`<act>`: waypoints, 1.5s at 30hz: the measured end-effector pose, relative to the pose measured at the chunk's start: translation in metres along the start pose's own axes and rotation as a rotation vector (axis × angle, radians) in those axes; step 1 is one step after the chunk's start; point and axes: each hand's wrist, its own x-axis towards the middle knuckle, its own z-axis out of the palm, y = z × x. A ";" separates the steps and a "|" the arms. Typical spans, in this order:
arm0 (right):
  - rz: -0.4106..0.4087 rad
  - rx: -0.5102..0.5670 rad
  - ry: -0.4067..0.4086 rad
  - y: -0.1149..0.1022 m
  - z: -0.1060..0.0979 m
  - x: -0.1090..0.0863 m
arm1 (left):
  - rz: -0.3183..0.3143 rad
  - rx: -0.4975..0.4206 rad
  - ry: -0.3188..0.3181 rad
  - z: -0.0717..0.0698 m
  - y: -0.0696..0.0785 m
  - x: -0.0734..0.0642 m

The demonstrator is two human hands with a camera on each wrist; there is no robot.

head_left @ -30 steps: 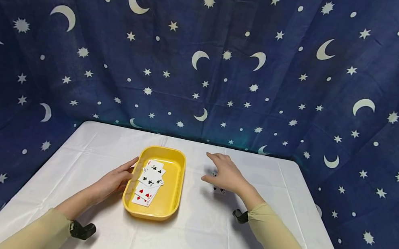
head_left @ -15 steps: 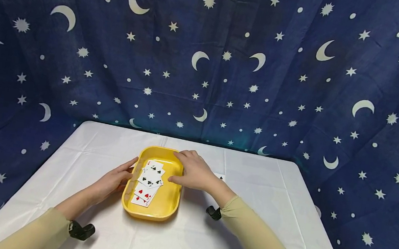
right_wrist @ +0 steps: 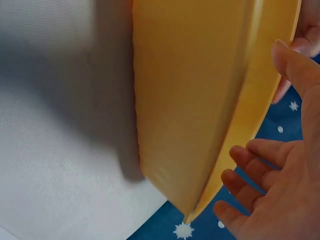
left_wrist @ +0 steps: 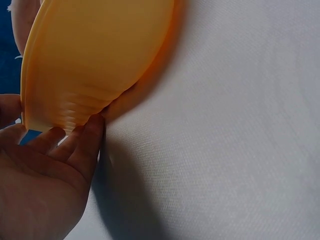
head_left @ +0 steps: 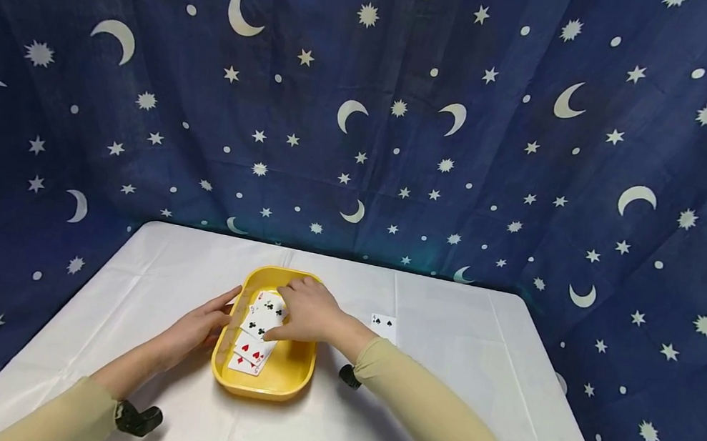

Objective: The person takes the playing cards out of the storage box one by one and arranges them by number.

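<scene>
- The left hand [head_left: 203, 321] is laid against the outer left wall of the yellow tray [head_left: 292, 376]; its grip is relaxed, the fingers nearly straight and touching the wall just under the rim, as is shown in the left wrist view [left_wrist: 60, 150].
- The right hand [head_left: 308, 310] is held over the far part of the tray, above the playing cards [head_left: 257, 340]. Its fingers are bent downward towards the cards; whether a card is pinched in the grip cannot be told. In the right wrist view the fingers [right_wrist: 250, 170] are seen loosely spread beside the tray rim.
- The cards are fanned face up inside the tray, along its left side. Black club pips are seen on the farther cards and red heart pips on the nearest ones; the corner figures are too small to be read.
- A single card [head_left: 384, 326] is laid face up on the counter to the right of the tray, well apart from it; small black pips are shown at its top edge.
- The tray is set on a counter [head_left: 454, 375] covered with a white cloth, creased in straight fold lines.
- Behind and to both sides of the tray, a dark blue curtain [head_left: 365, 107] printed with pale moons, stars and dots is hung.
- Beige sleeves are worn on both arms, and a black clip is seen at each wrist.
</scene>
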 end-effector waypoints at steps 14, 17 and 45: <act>0.110 -0.084 -0.120 -0.014 0.024 0.019 | 0.021 -0.010 0.009 0.002 -0.003 -0.001; 0.135 -0.094 -0.130 -0.015 0.026 0.021 | 0.025 -0.003 0.009 0.001 -0.003 -0.001; 0.178 -0.055 -0.154 -0.016 0.032 0.026 | 0.009 0.001 0.012 0.002 -0.001 0.000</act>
